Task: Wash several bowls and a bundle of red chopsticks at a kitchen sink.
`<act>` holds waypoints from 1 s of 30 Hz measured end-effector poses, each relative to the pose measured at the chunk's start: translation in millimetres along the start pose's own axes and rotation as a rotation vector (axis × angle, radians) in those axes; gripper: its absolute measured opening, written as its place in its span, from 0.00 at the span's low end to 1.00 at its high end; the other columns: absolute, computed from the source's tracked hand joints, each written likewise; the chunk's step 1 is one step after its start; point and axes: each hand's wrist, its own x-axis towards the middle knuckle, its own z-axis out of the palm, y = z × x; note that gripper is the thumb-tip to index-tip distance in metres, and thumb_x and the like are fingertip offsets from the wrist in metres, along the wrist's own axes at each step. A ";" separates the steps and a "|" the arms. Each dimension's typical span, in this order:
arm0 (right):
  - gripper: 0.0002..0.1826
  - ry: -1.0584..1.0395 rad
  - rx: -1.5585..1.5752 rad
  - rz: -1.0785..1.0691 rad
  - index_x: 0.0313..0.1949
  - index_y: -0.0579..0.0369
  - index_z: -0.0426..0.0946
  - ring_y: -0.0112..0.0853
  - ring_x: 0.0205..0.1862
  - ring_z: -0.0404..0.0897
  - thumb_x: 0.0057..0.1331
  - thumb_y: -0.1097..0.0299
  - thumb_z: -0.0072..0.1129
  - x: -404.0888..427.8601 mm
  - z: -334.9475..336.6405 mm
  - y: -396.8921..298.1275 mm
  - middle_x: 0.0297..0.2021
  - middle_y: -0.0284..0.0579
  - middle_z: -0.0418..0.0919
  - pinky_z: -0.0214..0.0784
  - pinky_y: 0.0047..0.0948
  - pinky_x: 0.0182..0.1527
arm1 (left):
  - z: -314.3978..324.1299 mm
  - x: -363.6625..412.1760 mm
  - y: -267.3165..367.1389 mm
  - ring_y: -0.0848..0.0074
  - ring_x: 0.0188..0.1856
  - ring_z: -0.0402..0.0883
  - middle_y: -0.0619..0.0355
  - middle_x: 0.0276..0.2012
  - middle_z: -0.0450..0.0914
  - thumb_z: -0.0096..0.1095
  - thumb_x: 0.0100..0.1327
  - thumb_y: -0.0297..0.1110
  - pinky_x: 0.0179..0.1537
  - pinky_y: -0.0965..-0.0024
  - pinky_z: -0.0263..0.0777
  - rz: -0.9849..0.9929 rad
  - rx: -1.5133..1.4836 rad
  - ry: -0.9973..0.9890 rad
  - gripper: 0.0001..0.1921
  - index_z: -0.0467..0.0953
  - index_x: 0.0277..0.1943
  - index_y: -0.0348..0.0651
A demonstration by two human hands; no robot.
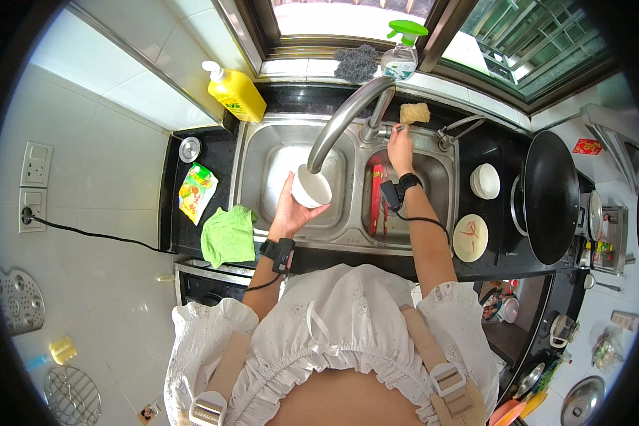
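My left hand (294,210) holds a white bowl (312,186) tilted under the spout of the curved steel faucet (346,114), over the left basin of the steel double sink (252,160). The fingers wrap its left side and the thumb lies along its lower edge. My right hand (401,146) grips the faucet's lever (396,128) behind the right basin. Below that hand, red chopsticks or similar red sticks (376,199) lie in the right basin. Whether water runs from the spout, I cannot tell.
Left of the sink are a green cloth (227,237), a food packet (197,193) and a yellow soap bottle (238,96). Behind it stand a spray bottle (400,59) and a sponge (415,113). Stacked bowls (484,181), a plate (470,238) and a black wok (551,197) are at right.
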 end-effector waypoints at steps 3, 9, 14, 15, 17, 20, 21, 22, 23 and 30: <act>0.08 0.013 0.037 0.007 0.42 0.55 0.63 0.58 0.31 0.74 0.66 0.66 0.42 -0.5 0.6 1.5 0.24 0.63 0.75 0.64 0.52 0.32 | 0.6 0.5 -0.3 0.63 0.54 0.70 0.56 0.53 0.70 0.41 0.61 0.63 0.50 0.51 0.69 0.004 0.003 -0.003 0.29 0.64 0.57 0.51; 0.08 0.005 0.058 0.015 0.42 0.55 0.63 0.58 0.31 0.74 0.66 0.66 0.42 -0.6 1.3 3.4 0.24 0.64 0.75 0.64 0.52 0.32 | 1.8 0.2 0.5 0.63 0.54 0.70 0.56 0.53 0.70 0.41 0.61 0.62 0.50 0.51 0.69 0.009 0.005 -0.018 0.29 0.64 0.57 0.52; 0.08 0.022 0.023 0.025 0.42 0.53 0.64 0.58 0.31 0.74 0.66 0.65 0.42 -0.2 2.6 5.5 0.25 0.63 0.75 0.65 0.52 0.32 | 3.5 -0.1 1.1 0.63 0.53 0.70 0.56 0.52 0.70 0.41 0.62 0.62 0.50 0.51 0.69 0.012 0.012 -0.019 0.29 0.64 0.57 0.52; 0.08 0.026 0.031 0.006 0.42 0.53 0.64 0.58 0.31 0.74 0.66 0.65 0.42 -0.3 2.9 5.9 0.25 0.63 0.75 0.65 0.52 0.32 | 4.0 0.0 1.2 0.63 0.54 0.70 0.57 0.52 0.70 0.41 0.62 0.62 0.50 0.51 0.69 0.006 0.006 -0.014 0.29 0.64 0.57 0.52; 0.09 0.034 0.030 0.018 0.42 0.53 0.64 0.58 0.30 0.74 0.66 0.65 0.43 -0.3 3.9 6.7 0.25 0.63 0.75 0.64 0.53 0.32 | 4.9 0.2 1.3 0.63 0.54 0.70 0.57 0.52 0.70 0.41 0.62 0.62 0.50 0.51 0.69 0.009 0.011 -0.020 0.28 0.64 0.57 0.52; 0.09 0.048 0.073 0.012 0.42 0.53 0.64 0.58 0.30 0.74 0.66 0.64 0.43 -0.4 5.5 7.9 0.24 0.63 0.75 0.64 0.53 0.32 | 6.0 0.4 1.6 0.63 0.54 0.70 0.57 0.52 0.70 0.40 0.62 0.62 0.50 0.51 0.69 0.004 0.014 -0.022 0.28 0.64 0.57 0.52; 0.09 0.044 0.079 -0.001 0.42 0.53 0.64 0.58 0.30 0.74 0.66 0.64 0.43 -0.4 6.0 8.3 0.24 0.63 0.75 0.64 0.53 0.32 | 6.3 0.3 1.7 0.63 0.54 0.70 0.57 0.53 0.70 0.40 0.62 0.62 0.50 0.51 0.69 -0.003 0.012 -0.024 0.28 0.64 0.57 0.52; 0.09 0.048 0.086 -0.001 0.42 0.53 0.64 0.58 0.30 0.74 0.66 0.64 0.43 -0.3 6.3 8.6 0.24 0.63 0.75 0.64 0.53 0.32 | 6.6 0.5 2.1 0.63 0.54 0.70 0.57 0.53 0.70 0.40 0.62 0.62 0.50 0.51 0.69 0.006 0.022 -0.025 0.28 0.64 0.57 0.52; 0.09 0.045 0.087 0.018 0.41 0.53 0.64 0.58 0.30 0.74 0.66 0.63 0.43 -0.1 6.5 9.1 0.24 0.63 0.75 0.64 0.53 0.32 | 7.0 0.8 2.4 0.63 0.54 0.70 0.57 0.53 0.70 0.40 0.62 0.62 0.50 0.51 0.68 0.000 0.014 -0.028 0.28 0.64 0.57 0.52; 0.10 0.034 0.084 0.011 0.41 0.55 0.64 0.59 0.31 0.74 0.66 0.62 0.42 1.4 6.7 11.8 0.24 0.64 0.75 0.63 0.55 0.32 | 11.1 3.1 2.9 0.63 0.54 0.69 0.57 0.52 0.70 0.41 0.62 0.62 0.52 0.51 0.67 -0.017 -0.002 -0.065 0.29 0.63 0.57 0.52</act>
